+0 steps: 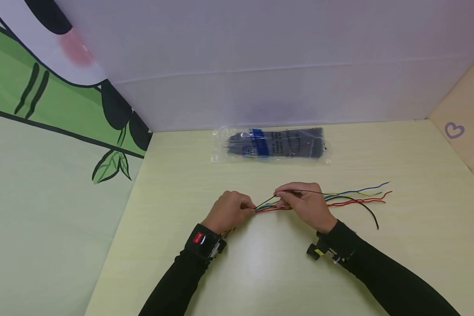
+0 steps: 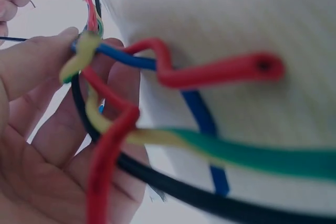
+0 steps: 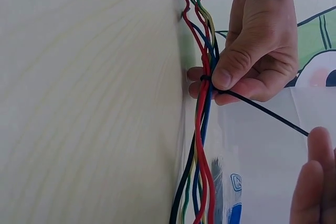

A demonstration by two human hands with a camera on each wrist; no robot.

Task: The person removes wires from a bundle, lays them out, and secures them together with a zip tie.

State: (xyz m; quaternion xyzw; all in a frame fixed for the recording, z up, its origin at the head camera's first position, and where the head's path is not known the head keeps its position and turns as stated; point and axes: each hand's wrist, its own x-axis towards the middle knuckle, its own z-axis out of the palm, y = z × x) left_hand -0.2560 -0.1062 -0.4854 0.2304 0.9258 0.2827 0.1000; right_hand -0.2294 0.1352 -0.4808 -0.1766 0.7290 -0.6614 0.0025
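A bundle of electrical wires [image 3: 201, 124] in red, blue, black and yellow-green runs across the table. Round it sits a black cable tie [image 3: 268, 112], its long tail pulled out to one side. My left hand [image 1: 228, 211] pinches the bundle between thumb and fingers right at the tie's loop. The tail's far end is pinched by my right hand [image 1: 306, 205], a short way to the right and over the wires. In the left wrist view, bent ends of the red wire [image 2: 220, 74] and the green-yellow wire [image 2: 262, 153] stick out past my left palm.
A clear plastic bag of dark cable ties [image 1: 292, 142] with a blue label lies at the back of the pale table [image 1: 260, 272]. Behind it rises a light wall [image 1: 284, 96]. Loose wire ends fan out to the right, beyond my right hand.
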